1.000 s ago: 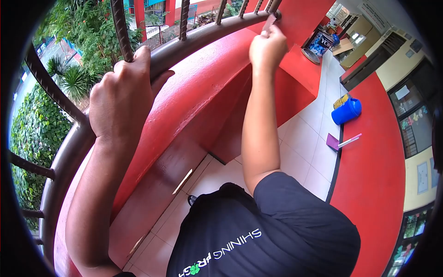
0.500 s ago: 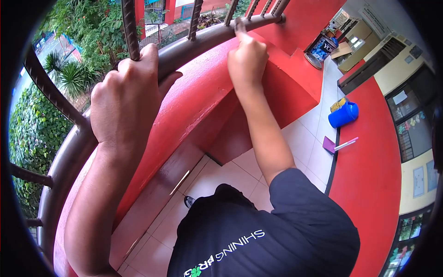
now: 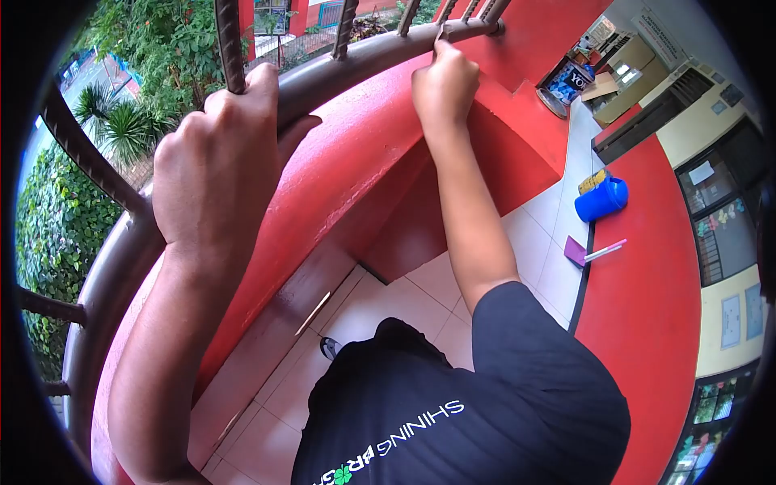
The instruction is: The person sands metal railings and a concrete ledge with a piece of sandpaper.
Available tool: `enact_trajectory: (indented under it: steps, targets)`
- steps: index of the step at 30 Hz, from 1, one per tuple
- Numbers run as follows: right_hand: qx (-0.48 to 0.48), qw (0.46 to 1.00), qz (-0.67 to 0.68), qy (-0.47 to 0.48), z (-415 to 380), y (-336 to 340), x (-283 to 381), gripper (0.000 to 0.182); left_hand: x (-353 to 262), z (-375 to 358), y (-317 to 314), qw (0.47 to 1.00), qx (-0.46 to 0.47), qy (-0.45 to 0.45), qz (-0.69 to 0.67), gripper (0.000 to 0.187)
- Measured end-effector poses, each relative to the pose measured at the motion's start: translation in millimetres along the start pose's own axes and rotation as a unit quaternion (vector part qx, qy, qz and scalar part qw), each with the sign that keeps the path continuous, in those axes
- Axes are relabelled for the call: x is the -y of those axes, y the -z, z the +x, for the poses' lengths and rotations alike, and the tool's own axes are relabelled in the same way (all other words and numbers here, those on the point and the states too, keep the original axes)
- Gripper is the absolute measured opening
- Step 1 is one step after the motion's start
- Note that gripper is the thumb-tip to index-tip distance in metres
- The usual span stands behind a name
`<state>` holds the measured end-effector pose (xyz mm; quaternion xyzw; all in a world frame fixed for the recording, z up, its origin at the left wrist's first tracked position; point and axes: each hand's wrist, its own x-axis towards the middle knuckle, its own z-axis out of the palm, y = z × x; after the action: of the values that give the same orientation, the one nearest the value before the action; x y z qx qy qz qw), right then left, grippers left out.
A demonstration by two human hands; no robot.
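My left hand is closed over the thick brown railing, beside an upright twisted bar, with the thumb on the inner side. Further along the same rail, my right hand is closed in a fist. Its fingertips meet the rail, and a small dark thing shows at them, too small to name. The rail curves above a red wall.
A blue container and a purple dustpan are at the right, by the tiled floor. An open cardboard box stands at the far right end. Plants grow beyond the railing.
My right hand has moved a little to the right along the rail. My left hand keeps its hold, shifted slightly up and left in view.
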<state>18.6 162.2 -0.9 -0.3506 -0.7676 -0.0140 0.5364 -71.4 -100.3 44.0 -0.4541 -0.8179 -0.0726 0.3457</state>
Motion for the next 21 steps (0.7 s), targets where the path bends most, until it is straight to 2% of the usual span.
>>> enact_trajectory:
  steps: [2,3,4,5,7,8,9,11,13,15,16,17,19,20,21]
  targets:
    - [-0.014,0.998,0.021,0.056,-27,14,28,0.036,0,1,0,1.000,-0.002,0.004,0.008,0.061]
    - [0.010,0.998,0.038,0.047,-37,21,38,0.037,0,1,-1,1.000,0.002,0.006,0.014,0.061]
    - [-0.010,0.997,0.042,0.059,-31,16,31,0.035,1,-1,-2,0.999,-0.043,-0.015,0.021,0.050]
    - [-0.029,0.996,0.042,0.066,-23,9,18,0.032,0,-2,-3,0.999,-0.039,-0.019,0.020,0.050]
    - [-0.011,0.999,0.038,-0.015,2,4,0,0.028,-1,-1,-3,0.999,-0.040,-0.009,0.014,0.050]
    - [-0.008,1.000,0.019,-0.015,0,5,3,0.024,-1,-1,-1,0.999,-0.035,-0.008,0.016,0.050]
    - [0.015,1.000,-0.003,0.012,-11,6,8,0.049,0,0,0,0.999,-0.039,-0.007,0.018,0.050]
    - [-0.015,0.986,0.075,0.150,-36,21,32,0.053,0,1,-1,1.000,0.000,0.006,0.015,0.061]
    - [-0.014,0.986,0.085,0.144,-31,13,15,0.054,-1,0,0,1.000,0.002,0.001,0.014,0.061]
    - [-0.028,0.961,0.183,0.207,2,4,-22,0.053,-1,0,0,1.000,-0.002,0.007,0.006,0.062]
    - [-0.044,0.977,0.123,0.169,7,10,-17,0.052,0,0,-1,1.000,-0.002,0.009,0.006,0.062]
    - [-0.044,0.976,0.125,0.171,5,10,-13,0.052,1,0,-2,1.000,-0.004,0.005,0.007,0.062]
    - [-0.040,0.993,0.097,0.056,-6,10,-8,0.053,1,0,-3,1.000,-0.010,-0.005,0.010,0.063]
    - [-0.069,0.987,0.139,0.047,-5,10,-10,0.056,0,0,-3,1.000,-0.009,-0.002,0.016,0.063]
    - [-0.079,0.990,0.114,0.024,-1,13,-13,0.055,0,1,-2,1.000,-0.005,0.001,0.021,0.063]
